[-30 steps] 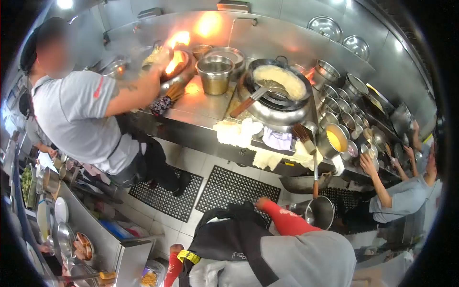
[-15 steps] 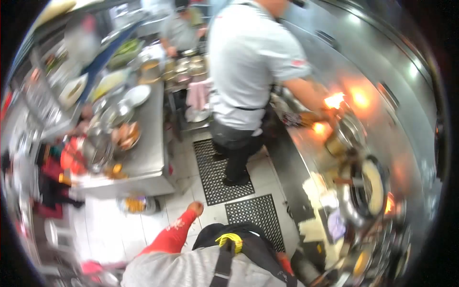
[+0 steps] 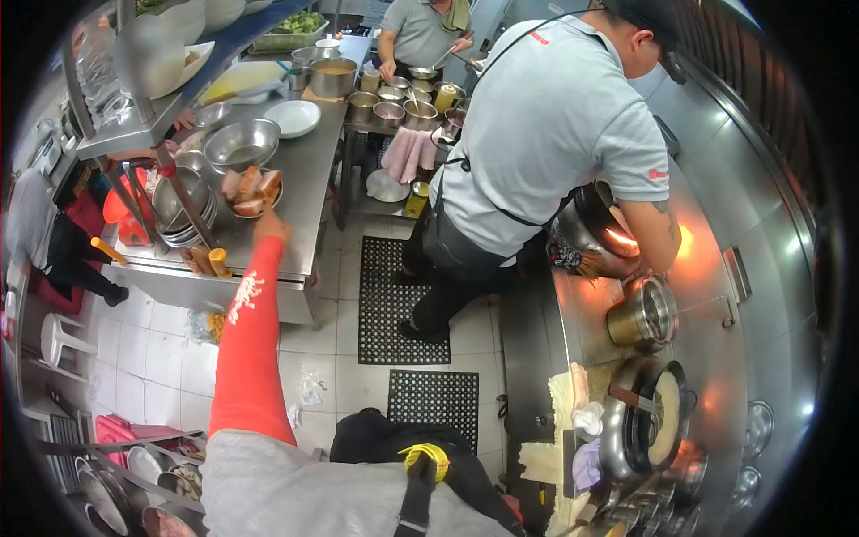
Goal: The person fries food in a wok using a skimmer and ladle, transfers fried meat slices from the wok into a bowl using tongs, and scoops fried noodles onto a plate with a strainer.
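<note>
My left hand [image 3: 271, 229], at the end of a red sleeve, reaches the near right rim of a bowl of browned chunks [image 3: 254, 190], which look like roasted meat. The fingertips are at the rim beside the chunks; whether they grip it is too small to make out. This bowl is on the steel counter [image 3: 300, 192], in front of a wide metal bowl [image 3: 242, 145]. A stack of metal bowls [image 3: 183, 201] stands to its left. My right hand is out of view.
A co-worker [image 3: 546, 134] stands at the stove on the right, near flames. A wok [image 3: 658, 416] and a metal pot [image 3: 642, 315] stand on the stove. Another person [image 3: 425, 40] works behind several sauce pots. Black mats [image 3: 403, 300] lie on the tiled floor.
My left hand has moved from beside my body forward and left to the bowl of chunks, with the arm now stretched out. The co-worker at the stove leans further toward it.
</note>
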Available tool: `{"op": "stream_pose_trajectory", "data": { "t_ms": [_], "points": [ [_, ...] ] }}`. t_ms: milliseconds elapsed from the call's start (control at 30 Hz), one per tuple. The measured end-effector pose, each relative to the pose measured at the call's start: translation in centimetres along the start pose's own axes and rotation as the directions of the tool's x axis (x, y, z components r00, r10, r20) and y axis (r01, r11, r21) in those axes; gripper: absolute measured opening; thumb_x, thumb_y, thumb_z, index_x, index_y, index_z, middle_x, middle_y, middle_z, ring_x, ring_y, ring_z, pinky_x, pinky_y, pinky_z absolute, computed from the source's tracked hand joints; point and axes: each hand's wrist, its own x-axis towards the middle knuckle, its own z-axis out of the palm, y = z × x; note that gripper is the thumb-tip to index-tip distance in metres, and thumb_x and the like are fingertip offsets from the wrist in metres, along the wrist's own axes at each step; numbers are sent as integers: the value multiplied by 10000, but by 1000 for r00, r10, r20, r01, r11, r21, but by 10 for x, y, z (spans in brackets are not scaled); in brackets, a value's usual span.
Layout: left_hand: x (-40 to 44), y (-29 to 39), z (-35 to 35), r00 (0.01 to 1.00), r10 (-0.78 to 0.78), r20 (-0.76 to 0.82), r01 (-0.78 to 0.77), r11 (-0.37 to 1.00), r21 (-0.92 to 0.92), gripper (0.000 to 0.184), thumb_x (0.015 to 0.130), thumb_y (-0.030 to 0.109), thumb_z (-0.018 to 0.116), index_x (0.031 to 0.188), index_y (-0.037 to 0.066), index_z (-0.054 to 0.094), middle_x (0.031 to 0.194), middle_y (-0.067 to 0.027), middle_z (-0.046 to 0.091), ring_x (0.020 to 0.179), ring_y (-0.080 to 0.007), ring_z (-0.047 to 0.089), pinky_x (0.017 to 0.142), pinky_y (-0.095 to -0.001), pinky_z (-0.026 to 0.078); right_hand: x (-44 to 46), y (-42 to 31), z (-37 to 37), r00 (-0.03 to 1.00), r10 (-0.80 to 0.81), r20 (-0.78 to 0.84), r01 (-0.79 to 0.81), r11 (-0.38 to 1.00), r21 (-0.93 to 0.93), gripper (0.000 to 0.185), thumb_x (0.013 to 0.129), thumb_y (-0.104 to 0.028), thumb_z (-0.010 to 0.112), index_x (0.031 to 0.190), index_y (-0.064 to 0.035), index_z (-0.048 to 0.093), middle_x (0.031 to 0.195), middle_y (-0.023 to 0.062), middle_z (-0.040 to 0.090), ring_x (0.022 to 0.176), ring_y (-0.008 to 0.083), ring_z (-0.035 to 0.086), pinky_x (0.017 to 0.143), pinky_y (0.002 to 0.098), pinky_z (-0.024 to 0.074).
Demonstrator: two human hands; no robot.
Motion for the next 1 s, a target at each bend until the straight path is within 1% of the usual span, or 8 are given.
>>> {"op": "stream_pose_trajectory", "data": {
  "t_ms": [200, 267, 467, 567, 633, 733, 867, 1000],
  "points": [
    [3, -12, -5, 999, -40, 8, 39, 998, 44, 349, 799, 207, 541, 1125, 126, 448, 965, -247, 619, 929, -415, 590, 794, -501, 459, 1, 2, 2, 985, -163, -56, 161, 986, -39, 193, 814, -210, 574, 706, -50, 563, 618, 75, 533, 468, 223, 505, 439, 358, 426],
    [-5, -9, -11, 999, -37, -12, 38, 996, 75, 293, 825, 232, 547, 1084, 127, 460, 960, -237, 621, 927, -412, 589, 785, -501, 459, 9, 12, 17, 887, -459, -47, 408, 827, -387, 210, 819, -205, 567, 678, -49, 558, 605, 68, 515, 444, 214, 485, 428, 354, 415],
    [-43, -19, -23, 996, 43, -74, -34, 992, 119, 291, 855, 328, 564, 1067, 136, 504, 940, -199, 631, 869, -399, 601, 728, -504, 461, 15, -5, 26, 978, 189, 90, -208, 926, 316, 221, 767, -256, 585, 792, -42, 637, 821, 195, 642, 786, 334, 632, 683, 437, 491],
    [-61, -20, -17, 1000, -8, -19, 13, 970, 242, 354, 856, 423, 543, 1087, 157, 516, 898, -191, 643, 820, -394, 619, 673, -510, 468, 16, -21, 18, 981, -60, 185, 123, 929, -350, 259, 832, -264, 507, 844, -49, 651, 849, 188, 645, 826, 349, 627, 715, 449, 473],
    [-76, -33, -12, 983, 169, -74, -155, 975, 162, 371, 863, 464, 516, 1081, 165, 528, 873, -181, 652, 784, -393, 625, 643, -503, 474, 22, -20, 29, 932, 254, 258, -279, 958, 66, 332, 885, -318, 433, 1017, -99, 644, 963, 187, 633, 958, 332, 594, 831, 440, 450],
    [-86, -54, -4, 949, 302, -85, -293, 950, 107, 369, 865, 464, 523, 1061, 153, 541, 897, -174, 651, 811, -394, 619, 681, -489, 474, 38, 4, 71, 1000, 12, -15, -14, 987, -157, 354, 919, -326, 386, 987, -78, 629, 973, 187, 613, 890, 360, 580, 795, 447, 469],
    [-82, -62, -6, 958, 287, -16, -280, 942, 184, 375, 871, 447, 530, 1088, 142, 542, 900, -166, 651, 823, -396, 613, 705, -485, 471, 24, -54, 8, 907, 397, 138, -420, 862, 284, 498, 813, -489, 486, 942, -44, 667, 1051, 212, 602, 1022, 355, 549, 909, 437, 415],
    [-86, -47, -7, 891, 420, -173, -418, 907, 49, 379, 876, 365, 549, 1152, 108, 515, 847, -166, 647, 793, -385, 619, 672, -465, 479, 64, -9, 100, 923, 327, -200, -288, 936, 204, 407, 801, -441, 533, 841, -68, 692, 921, 159, 652, 897, 324, 611, 819, 418, 464]
  ]
}}
